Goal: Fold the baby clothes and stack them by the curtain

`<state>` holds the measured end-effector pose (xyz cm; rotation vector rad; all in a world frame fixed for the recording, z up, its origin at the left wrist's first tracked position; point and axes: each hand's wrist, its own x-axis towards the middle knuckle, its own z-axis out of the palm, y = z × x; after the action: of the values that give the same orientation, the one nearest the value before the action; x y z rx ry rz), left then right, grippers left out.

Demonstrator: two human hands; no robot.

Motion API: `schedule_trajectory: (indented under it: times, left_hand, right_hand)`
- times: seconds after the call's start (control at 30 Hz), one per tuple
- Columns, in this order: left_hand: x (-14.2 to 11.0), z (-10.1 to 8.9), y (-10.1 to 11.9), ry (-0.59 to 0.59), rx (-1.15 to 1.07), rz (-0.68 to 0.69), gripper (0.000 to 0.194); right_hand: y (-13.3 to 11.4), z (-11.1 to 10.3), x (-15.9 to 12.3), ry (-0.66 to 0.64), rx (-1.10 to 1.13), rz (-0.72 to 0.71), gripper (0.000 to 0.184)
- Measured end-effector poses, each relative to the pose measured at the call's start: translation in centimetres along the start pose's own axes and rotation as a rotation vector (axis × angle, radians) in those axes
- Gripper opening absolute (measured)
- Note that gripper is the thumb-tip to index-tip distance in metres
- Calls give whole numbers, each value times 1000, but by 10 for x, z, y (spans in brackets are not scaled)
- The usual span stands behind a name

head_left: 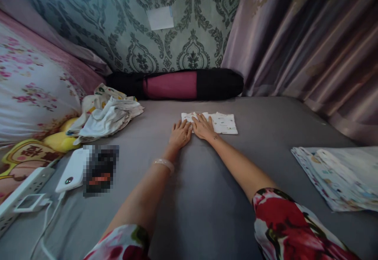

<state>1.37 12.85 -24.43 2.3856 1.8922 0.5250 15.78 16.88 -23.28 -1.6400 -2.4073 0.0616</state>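
A white cloth with a small print (224, 123), folded into a flat rectangle, lies on the grey bed sheet (206, 197). My right hand (203, 127) rests palm down on its left part, fingers spread and pointing away from me. Just left of it, my left hand (180, 133) lies flat at the cloth's left edge, its fingers stretched out and close to the right hand. Neither hand grips anything. What lies beneath the palms is hidden.
Crumpled cloths (110, 114) are heaped at the left beside a floral pillow (38, 83). Folded cloths (345, 177) are stacked at the right. A long black and pink bag (169, 85) lies along the wall. Near left are a power strip (26, 193) and a white device (75, 169) with cables.
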Motion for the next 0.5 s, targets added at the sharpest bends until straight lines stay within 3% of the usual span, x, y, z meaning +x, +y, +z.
schedule_trajectory:
  times: [0.23,0.5]
  left_hand:
    - [-1,-3,1,-6,-1,-7,45]
    - [0,-3,0,-23,7,-15,45]
  right_hand:
    - [3,-3,1,-22,58,24,51]
    - [29,-11,-5,31,43,170,53]
